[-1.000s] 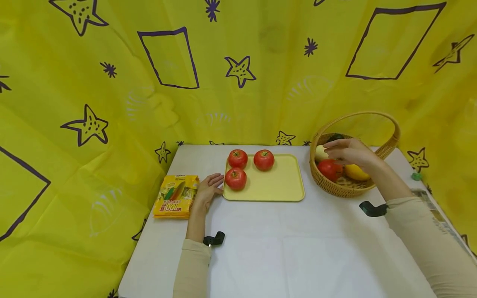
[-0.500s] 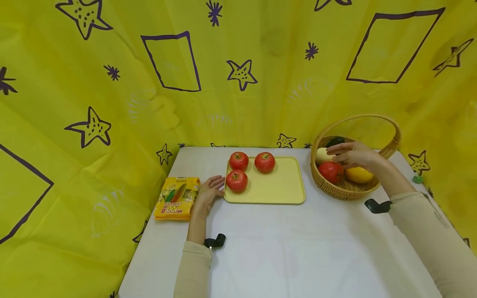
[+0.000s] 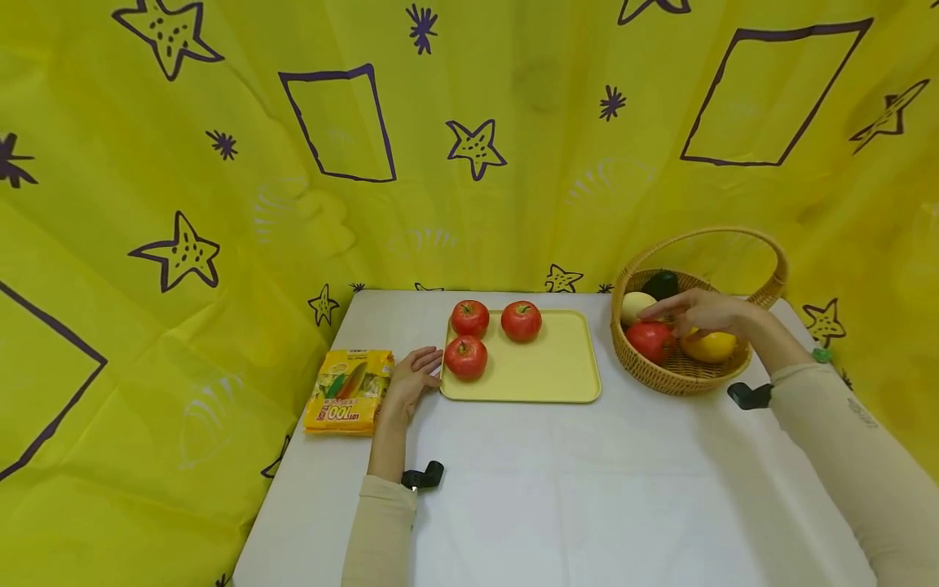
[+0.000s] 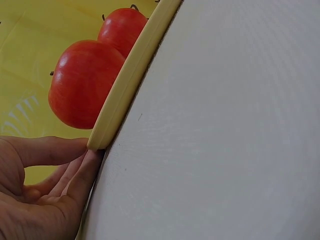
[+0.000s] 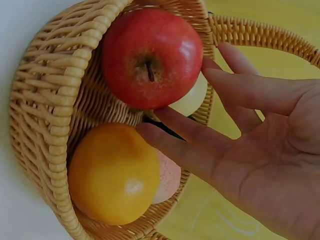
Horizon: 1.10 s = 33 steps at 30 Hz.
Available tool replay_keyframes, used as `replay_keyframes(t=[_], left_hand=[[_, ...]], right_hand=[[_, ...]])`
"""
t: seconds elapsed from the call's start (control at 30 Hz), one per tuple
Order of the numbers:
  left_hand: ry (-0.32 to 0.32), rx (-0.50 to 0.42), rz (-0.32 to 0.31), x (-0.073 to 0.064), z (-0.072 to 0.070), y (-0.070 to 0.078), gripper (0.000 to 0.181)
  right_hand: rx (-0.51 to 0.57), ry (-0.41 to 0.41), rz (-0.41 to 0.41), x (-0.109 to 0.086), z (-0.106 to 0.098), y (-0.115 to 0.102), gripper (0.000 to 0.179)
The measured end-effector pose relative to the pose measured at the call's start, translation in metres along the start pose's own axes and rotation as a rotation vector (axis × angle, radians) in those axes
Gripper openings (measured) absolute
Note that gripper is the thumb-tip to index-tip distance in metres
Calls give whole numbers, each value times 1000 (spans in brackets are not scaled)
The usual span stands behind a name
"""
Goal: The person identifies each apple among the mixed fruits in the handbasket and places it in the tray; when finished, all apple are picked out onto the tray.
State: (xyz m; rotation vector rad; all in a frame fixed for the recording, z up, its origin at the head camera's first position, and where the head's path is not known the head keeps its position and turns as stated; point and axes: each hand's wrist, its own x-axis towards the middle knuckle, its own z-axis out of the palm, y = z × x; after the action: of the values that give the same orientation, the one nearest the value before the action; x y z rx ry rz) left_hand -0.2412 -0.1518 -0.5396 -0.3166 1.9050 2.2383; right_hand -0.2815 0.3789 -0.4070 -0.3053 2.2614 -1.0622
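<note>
At the left edge of the yellow tray (image 3: 543,359), my left hand (image 3: 412,377) holds the near corner between thumb and fingers. Three red apples (image 3: 465,358) sit on the tray, two along its left side and one near the back. My right hand (image 3: 707,316) is over the wicker basket (image 3: 663,379), its fingers spread around a red apple (image 5: 152,55) with fingertips right at its skin. Beside that apple lie a yellow-orange fruit (image 5: 115,175), a pale round fruit (image 3: 637,308) and a dark green fruit (image 3: 662,284). A pinkish fruit (image 5: 167,177) is partly hidden.
A yellow snack bag (image 3: 349,391) lies left of my left hand. The basket's tall handle (image 3: 704,234) arches over its far side. A patterned yellow cloth (image 3: 469,220) hangs behind the white table (image 3: 528,489).
My right hand has lowered into the basket toward the red apple, its fingers reaching around it. The left hand stays at the tray. The whole view has shifted slightly downward.
</note>
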Motion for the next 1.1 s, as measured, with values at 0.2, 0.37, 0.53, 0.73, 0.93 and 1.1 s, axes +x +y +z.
replay_keyframes(t=[0.2, 0.37, 0.53, 0.73, 0.93, 1.1], left_hand=[[7, -1, -3, 2, -1, -3, 77], [0, -8, -11, 2, 0, -2, 77], [-13, -3, 6, 1, 2, 0, 76], [3, -8, 2, 1, 0, 1, 76], [-12, -5, 3, 3, 0, 1, 75], [-8, -6, 4, 3, 0, 0, 74]], right_hand=[[-55, -23, 28, 4, 2, 1, 62], [-102, -31, 2, 5, 2, -1, 64], [-185, 21, 4, 5, 0, -2, 62], [-218, 58, -16, 9, 3, -2, 59], [-419, 208, -89, 9, 7, 2, 51], [-395, 185, -47, 13, 8, 6, 49]])
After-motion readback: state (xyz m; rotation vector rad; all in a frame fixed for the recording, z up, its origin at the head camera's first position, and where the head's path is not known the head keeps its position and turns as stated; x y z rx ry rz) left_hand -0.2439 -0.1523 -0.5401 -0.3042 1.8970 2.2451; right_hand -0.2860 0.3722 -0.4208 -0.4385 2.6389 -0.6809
